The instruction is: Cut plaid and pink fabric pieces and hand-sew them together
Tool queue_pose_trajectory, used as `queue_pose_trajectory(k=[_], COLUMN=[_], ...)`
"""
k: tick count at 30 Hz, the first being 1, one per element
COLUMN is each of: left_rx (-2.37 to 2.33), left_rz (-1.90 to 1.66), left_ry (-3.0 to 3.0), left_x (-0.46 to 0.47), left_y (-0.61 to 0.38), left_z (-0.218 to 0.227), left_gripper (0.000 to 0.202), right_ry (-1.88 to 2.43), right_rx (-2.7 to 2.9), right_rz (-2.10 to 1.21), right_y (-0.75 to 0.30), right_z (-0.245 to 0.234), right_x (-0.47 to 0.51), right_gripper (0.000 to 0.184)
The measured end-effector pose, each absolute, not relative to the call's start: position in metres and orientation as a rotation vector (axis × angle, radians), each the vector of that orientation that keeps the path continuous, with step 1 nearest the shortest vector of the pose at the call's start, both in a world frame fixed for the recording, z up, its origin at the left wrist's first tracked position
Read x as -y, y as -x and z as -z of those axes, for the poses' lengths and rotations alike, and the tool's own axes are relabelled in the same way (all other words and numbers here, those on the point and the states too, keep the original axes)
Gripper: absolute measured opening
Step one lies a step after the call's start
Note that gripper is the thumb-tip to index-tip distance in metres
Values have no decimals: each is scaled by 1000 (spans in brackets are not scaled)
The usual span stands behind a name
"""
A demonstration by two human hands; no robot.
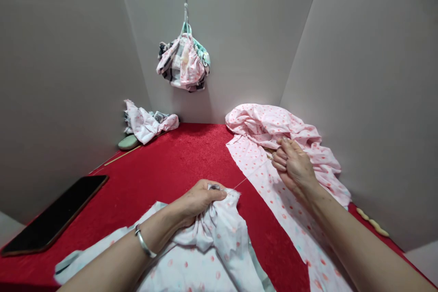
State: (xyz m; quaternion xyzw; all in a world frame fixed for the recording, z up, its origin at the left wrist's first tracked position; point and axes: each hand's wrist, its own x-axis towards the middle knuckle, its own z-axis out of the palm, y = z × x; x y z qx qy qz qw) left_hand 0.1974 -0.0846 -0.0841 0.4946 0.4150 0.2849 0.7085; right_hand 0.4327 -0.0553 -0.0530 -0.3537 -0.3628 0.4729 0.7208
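My left hand [200,200], with a silver bangle on its wrist, pinches a gathered edge of pale fabric with pink dots [186,264]. The cloth spreads out below it towards the near edge. From the pinched edge a thin, taut thread [252,174] runs up and right to my right hand [292,164]. That hand is closed on the thread, raised over the pink dotted cloth. Whether a needle sits in its fingers is hidden. A dark opening shows in the fabric beside my left thumb.
Bunched pink dotted cloth [273,121] lies back right on the red table cover [191,155]. A phone [56,214] lies left. Fabric scraps [147,123] and a green oval object [129,142] sit back left. Sewn fabric pieces [186,64] hang on the grey back panel [246,32].
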Motion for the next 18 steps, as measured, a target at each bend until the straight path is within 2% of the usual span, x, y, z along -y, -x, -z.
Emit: queue_pose_trajectory(k=[7,15,18], left_rx=[-920,-965,-979], left_rz=[-634,-806,-822], left_ry=[-1095,-1155,-1164], left_x=[85,83,82], left_y=[-196,-195,-195], left_z=[84,82,85], left_gripper=[19,30,31], right_ry=[815,1066,1069], right_rx=[854,1313,1398], right_rz=[-1069,-1724,-1760], right_y=[-432,-385,-381], right_z=[52,80,90], right_x=[57,83,84], right_gripper=[32,35,35])
